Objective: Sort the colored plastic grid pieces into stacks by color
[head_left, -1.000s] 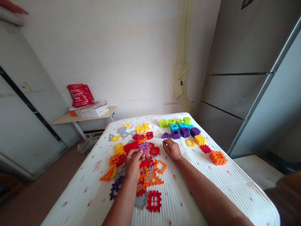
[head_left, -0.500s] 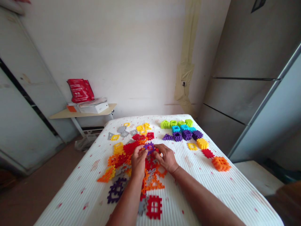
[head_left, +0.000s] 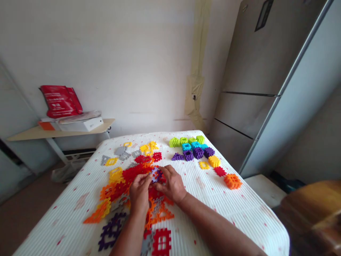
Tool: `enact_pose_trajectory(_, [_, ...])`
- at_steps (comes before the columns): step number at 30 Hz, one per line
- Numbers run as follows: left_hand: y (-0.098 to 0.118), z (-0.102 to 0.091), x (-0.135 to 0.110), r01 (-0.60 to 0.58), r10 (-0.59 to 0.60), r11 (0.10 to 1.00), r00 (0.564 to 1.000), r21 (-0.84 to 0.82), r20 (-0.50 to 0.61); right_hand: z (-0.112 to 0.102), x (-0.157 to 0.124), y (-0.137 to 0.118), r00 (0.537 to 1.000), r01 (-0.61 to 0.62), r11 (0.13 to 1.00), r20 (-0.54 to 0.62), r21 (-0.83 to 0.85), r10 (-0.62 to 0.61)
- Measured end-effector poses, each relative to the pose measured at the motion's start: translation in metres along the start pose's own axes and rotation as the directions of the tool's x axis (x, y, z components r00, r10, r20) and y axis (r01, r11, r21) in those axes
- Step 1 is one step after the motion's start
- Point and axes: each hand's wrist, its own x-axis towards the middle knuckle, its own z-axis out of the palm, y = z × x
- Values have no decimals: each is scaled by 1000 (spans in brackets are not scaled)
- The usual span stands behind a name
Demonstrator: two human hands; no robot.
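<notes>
A purple interlocking tile (head_left: pixel 155 174) with toothed edges is raised over the heap of loose tiles. My left hand (head_left: pixel 140 190) pinches its left side between thumb and fingers. From the right, my right hand (head_left: pixel 172 184) is closed round its other edge, with thumb and forefinger on it; the fingers partly cover the tile. Red tiles (head_left: pixel 133 173) lie just beyond and left of my hands. Nearer to me are orange tiles (head_left: pixel 161 214), a red window tile (head_left: pixel 162 241) and dark purple tiles (head_left: pixel 112 229).
Sorted stacks stand on the right of the quilted table cover (head_left: pixel 207 209): lime green (head_left: pixel 183 141), turquoise (head_left: pixel 195 145), purple (head_left: pixel 198 153), yellow (head_left: pixel 214 161), red (head_left: pixel 220 171) and orange (head_left: pixel 232 181). Yellow tiles (head_left: pixel 149 147) and grey tiles (head_left: pixel 121 152) lie far left. A fridge (head_left: pixel 247 89) borders the right.
The head view has swung right, so everything sits further left. Between my hands the purple tile has tilted, and my right fingers have closed in on its edge.
</notes>
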Motion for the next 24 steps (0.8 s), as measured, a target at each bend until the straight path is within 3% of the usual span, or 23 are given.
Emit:
enact_pose_trajectory(10, [-6, 1, 2, -28, 26, 999, 998, -30, -62, 6, -1, -4, 997, 62, 998, -35, -23, -63])
enact_pose_trajectory(16, [-4, 2, -1, -38, 36, 997, 999, -74, -33, 7, 2, -1, 998, 34, 995, -56, 91, -29])
enact_pose_trajectory(19, [2, 2, -5, -66, 65, 994, 998, -82, -19, -11, 15, 21, 985, -10, 996, -172, 85, 25])
enact_pose_trajectory(24, [2, 1, -8, -66, 64, 994, 998, -83, -18, -70, 41, 83, 872, -320, 935, -434, -154, 227])
